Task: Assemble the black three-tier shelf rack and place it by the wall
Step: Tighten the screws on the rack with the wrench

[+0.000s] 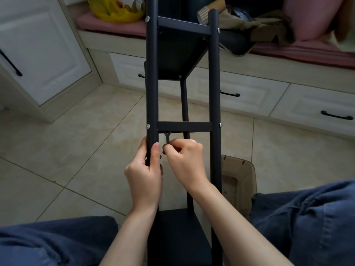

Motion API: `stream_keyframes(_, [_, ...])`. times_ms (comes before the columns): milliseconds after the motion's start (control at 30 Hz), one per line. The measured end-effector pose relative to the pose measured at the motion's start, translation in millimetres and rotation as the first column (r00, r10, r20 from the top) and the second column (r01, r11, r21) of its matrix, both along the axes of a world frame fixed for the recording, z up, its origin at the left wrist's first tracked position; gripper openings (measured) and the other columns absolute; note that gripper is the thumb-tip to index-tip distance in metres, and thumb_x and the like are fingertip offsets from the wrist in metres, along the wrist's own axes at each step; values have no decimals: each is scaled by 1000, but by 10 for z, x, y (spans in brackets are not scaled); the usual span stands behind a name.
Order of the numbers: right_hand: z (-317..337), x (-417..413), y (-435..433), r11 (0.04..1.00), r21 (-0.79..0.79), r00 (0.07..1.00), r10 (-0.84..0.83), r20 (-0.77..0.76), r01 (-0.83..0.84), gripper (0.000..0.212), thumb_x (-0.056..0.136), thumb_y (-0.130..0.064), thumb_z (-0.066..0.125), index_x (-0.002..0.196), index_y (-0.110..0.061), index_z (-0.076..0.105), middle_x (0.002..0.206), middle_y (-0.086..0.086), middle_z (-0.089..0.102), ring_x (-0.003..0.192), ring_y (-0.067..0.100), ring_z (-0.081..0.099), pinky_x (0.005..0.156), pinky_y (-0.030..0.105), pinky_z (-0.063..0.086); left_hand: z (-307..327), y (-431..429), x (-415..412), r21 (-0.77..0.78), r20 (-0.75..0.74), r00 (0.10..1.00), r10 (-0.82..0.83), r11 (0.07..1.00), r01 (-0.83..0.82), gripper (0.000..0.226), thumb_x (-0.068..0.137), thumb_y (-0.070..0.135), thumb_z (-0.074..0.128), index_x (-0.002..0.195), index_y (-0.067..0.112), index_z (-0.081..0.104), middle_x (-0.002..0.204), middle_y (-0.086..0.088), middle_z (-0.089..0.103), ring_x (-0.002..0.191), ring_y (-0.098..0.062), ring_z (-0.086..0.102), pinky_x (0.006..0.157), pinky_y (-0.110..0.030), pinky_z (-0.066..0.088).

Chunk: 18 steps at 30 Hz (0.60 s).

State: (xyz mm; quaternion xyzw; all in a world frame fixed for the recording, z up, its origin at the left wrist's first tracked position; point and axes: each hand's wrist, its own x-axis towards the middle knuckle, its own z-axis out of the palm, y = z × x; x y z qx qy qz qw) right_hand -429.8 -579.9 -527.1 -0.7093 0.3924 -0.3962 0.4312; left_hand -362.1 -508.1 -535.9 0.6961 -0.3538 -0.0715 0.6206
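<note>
The black shelf rack [214, 93] stands tilted between my knees, its two front posts running up the middle of the view. One black shelf [176, 54] is fixed high up, and another shelf [180, 235] sits low near my lap. A black crossbar [184, 126] joins the posts at mid height. My left hand [146, 175] grips the left post just below that crossbar. My right hand [185, 160] pinches a small dark wrench [167, 140] whose head sits on a bolt under the crossbar's left end. Silver bolt heads show on the posts' outer sides.
A brown translucent plastic bin [240, 181] stands on the tiled floor right of the rack. White drawers [249, 96] with black handles run under a pink-cushioned bench [299, 52] holding a yellow bag [115, 10] and clothes. A white cabinet door [38, 45] is at left.
</note>
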Motion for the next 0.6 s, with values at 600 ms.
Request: stream_keyframes(600, [60,27,-111,996,-72,998,50,-29,-52,32,90,-5,60,59,-6,65,49,-6,54,47,5,49,49,12,34,31,32,-39,-8,22,999,-49,999,49,53,98,47,47,131,11,67,83,19,68,72,-5,69,63,-23,57])
